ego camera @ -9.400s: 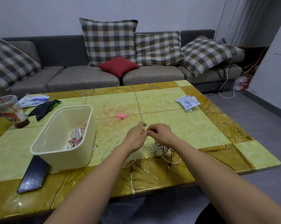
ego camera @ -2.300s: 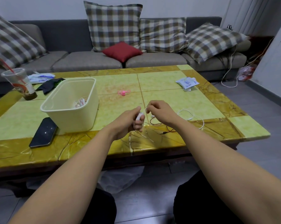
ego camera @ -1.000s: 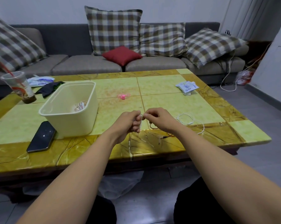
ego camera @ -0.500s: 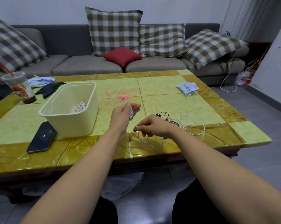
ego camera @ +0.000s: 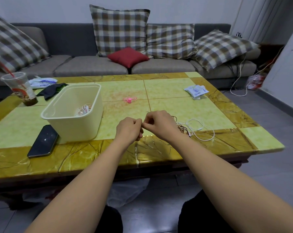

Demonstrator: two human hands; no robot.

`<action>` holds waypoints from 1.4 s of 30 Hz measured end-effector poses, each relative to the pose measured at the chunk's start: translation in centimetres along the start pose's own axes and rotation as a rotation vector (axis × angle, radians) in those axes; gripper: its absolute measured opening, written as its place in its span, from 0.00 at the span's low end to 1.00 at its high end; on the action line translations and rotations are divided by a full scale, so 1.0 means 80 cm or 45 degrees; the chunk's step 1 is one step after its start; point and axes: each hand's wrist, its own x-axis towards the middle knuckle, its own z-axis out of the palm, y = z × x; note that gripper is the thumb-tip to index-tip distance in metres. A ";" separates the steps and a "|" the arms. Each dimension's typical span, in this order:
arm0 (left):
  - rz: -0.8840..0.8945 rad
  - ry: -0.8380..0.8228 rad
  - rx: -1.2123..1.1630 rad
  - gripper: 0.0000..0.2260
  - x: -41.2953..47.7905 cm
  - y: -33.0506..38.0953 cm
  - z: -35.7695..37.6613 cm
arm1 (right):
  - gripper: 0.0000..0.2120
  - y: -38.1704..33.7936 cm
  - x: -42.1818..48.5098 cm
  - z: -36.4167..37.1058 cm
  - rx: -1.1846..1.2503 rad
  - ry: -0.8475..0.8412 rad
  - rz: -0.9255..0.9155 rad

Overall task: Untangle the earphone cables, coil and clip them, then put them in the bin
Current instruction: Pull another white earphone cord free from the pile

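Dim, even indoor light; glare on table point(ego camera: 142, 158); wide-angle edge distortion.

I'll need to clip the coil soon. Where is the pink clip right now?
In the head view, the pink clip lies alone near the centre of the table, right of the bin and straight beyond the left hand.

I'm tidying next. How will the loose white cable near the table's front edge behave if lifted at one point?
The white cable lies in slack loops, so probably floppy and trailing. Thin, so likely very light. It seems tangled with the brown cable, which may drag along.
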 end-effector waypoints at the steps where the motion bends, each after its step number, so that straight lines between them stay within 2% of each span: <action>1: -0.004 0.025 0.064 0.19 -0.002 -0.001 0.000 | 0.08 0.000 0.001 0.001 -0.031 -0.016 -0.002; 5: 0.004 0.000 0.157 0.21 0.002 -0.008 -0.002 | 0.08 0.007 0.003 0.007 0.033 -0.111 0.007; 10: -0.057 -0.208 -0.306 0.19 0.006 -0.014 -0.009 | 0.11 0.017 0.006 0.016 0.537 -0.345 0.009; 14: -0.113 -0.278 -0.445 0.19 0.009 -0.015 -0.014 | 0.13 0.018 0.007 0.024 0.724 -0.463 0.062; 17: -0.200 -0.326 -0.569 0.16 0.015 -0.019 -0.015 | 0.13 0.021 0.009 0.026 0.757 -0.455 0.095; 20: -0.240 -0.381 -0.567 0.14 0.020 -0.027 -0.014 | 0.13 0.027 0.009 0.033 0.716 -0.431 0.099; 25: -0.152 -0.487 -0.585 0.15 0.025 -0.029 -0.011 | 0.11 0.039 0.011 0.047 0.678 -0.273 0.076; 28: -0.078 -0.473 -0.618 0.15 0.030 -0.030 -0.007 | 0.09 0.039 0.015 0.053 0.727 -0.194 0.054; 34: -0.278 -0.301 -1.067 0.17 0.038 -0.022 0.003 | 0.11 0.029 0.028 0.062 0.875 -0.145 0.068; 38: -0.263 -0.140 -1.030 0.17 0.042 -0.013 0.018 | 0.14 0.022 0.033 0.065 0.974 -0.132 0.114; 42: -0.260 -0.060 -1.002 0.18 0.045 -0.008 0.026 | 0.14 0.030 0.039 0.075 0.831 -0.046 0.110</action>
